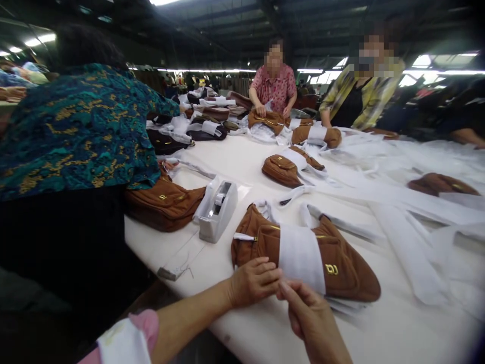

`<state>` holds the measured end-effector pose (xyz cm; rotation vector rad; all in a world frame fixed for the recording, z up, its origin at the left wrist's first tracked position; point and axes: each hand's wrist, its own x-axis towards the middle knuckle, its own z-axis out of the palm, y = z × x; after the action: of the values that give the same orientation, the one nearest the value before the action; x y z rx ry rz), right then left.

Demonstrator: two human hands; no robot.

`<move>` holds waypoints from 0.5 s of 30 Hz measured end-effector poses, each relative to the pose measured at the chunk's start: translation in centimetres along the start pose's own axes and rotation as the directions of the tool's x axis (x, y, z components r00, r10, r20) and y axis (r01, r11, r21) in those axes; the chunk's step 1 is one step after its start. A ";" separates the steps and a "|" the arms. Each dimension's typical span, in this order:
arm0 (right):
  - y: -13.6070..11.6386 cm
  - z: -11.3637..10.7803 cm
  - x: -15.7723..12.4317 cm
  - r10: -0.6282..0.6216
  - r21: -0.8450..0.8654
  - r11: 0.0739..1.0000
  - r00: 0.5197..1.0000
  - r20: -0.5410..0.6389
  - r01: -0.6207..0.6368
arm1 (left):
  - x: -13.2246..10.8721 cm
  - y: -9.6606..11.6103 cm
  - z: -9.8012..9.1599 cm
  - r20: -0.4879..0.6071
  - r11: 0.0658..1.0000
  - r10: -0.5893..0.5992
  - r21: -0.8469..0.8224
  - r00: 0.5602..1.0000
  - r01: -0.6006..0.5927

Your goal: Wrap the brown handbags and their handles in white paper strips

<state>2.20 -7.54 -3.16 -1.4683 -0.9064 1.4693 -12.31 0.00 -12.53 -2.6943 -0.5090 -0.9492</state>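
A brown bag [261, 232] with gold zips and a gold logo lies before me on the white table. Around its middle runs a white paper band [302, 253]. My left hand [254, 282] rests against the bag's lower left edge, fingers stretched out side by side towards the band. Just right of those fingertips is my right hand [308, 309], its thumb and index finger pinched together at the band's lower edge. Whatever is in that pinch is too small to make out. A tape dispenser [220, 212] stands behind the bag to the left.
Another brown bag [166, 202] sits left of the dispenser, beside a co-worker in a patterned shirt [76, 131]. Two people stand across the table handling banded bags [282, 167]. White wrapping strips [409, 253] cover the right side. Dark bags [206, 129] are heaped behind.
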 end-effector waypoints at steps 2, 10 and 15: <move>1.1 -1.9 0.5 0.041 -0.035 0.998 0.996 -0.074 -0.044 | 0.3 -0.1 -0.2 -0.021 1.000 0.012 0.002 1.000 -0.012; 2.4 -2.4 3.0 0.080 -0.126 0.987 0.985 -0.150 -0.099 | 0.9 -0.1 -0.9 -0.091 0.999 0.018 -0.024 0.996 -0.021; 2.1 -2.5 3.8 0.117 -0.168 0.976 0.983 -0.141 -0.141 | 1.0 -0.1 -0.9 0.014 0.999 0.040 0.006 0.999 -0.040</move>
<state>4.74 -5.03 -6.69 -1.7626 -0.8946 1.3951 -12.12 0.03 -11.26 -2.6966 -0.4588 -0.9172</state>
